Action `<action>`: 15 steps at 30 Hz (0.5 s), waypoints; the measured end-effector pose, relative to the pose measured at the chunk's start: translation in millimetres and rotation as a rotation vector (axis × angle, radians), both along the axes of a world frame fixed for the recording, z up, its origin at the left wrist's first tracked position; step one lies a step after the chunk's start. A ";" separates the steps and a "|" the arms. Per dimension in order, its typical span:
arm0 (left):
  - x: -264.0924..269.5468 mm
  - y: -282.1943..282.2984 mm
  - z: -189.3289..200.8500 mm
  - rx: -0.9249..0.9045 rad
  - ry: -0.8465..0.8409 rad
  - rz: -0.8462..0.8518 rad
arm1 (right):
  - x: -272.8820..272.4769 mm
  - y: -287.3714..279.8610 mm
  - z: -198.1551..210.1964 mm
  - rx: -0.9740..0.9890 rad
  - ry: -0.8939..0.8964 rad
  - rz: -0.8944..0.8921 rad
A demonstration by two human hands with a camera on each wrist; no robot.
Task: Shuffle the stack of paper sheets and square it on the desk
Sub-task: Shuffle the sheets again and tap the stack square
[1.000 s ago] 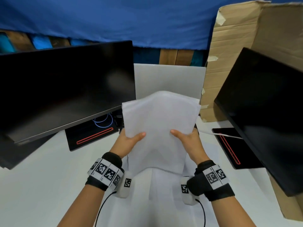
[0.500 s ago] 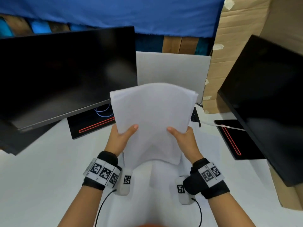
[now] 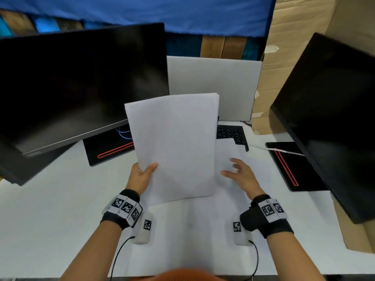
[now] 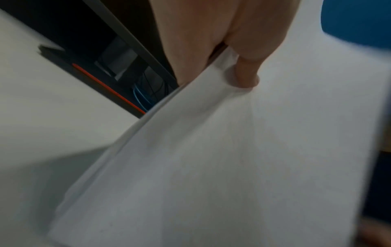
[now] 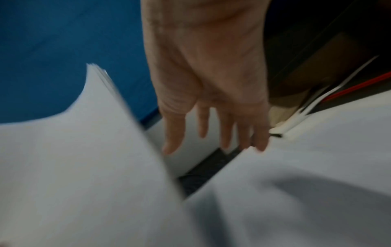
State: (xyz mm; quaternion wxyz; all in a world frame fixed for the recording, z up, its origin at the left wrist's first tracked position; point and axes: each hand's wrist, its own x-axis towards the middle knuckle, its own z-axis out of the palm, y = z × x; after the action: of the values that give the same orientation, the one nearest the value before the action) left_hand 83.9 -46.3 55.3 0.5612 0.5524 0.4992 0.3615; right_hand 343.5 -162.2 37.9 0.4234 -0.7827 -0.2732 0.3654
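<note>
Only the left hand (image 3: 142, 175) grips the blank stack of paper sheets (image 3: 174, 147) (no writing visible); right hand (image 3: 241, 175) hovers, fingers spread.

Before you: stack of sheets (image 3: 174, 147), thin matt white paper, smooth, edges layered. Bench (image 3: 40, 220), smooth matt white top. Two monitors (image 3: 81, 82), glossy black screens. Box (image 3: 284, 47), rough brown cardboard patched with pale tape. Backdrop (image 3: 162, 13), matt blue cloth. Panel (image 3: 223, 82), flat matt grey board.
</note>
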 end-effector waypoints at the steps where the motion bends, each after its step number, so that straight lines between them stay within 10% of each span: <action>1: -4.9 2.6 0.8 0.023 0.010 0.005 | 15.8 -9.5 -10.3 -0.150 -0.074 -0.119; 6: -25.4 11.9 -5.9 0.037 0.014 0.119 | 32.9 -45.7 -43.9 -0.804 -0.280 -0.220; 15: -37.8 19.4 -21.0 0.046 0.029 0.185 | 2.3 -3.5 -56.5 -0.512 -0.135 -0.237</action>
State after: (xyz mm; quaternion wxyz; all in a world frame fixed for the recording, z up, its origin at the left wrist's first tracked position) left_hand 46.1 -26.9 34.3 0.5053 0.5219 0.5476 0.4152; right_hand 345.8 -165.7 -18.6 0.2329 -0.9131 -0.1062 0.3173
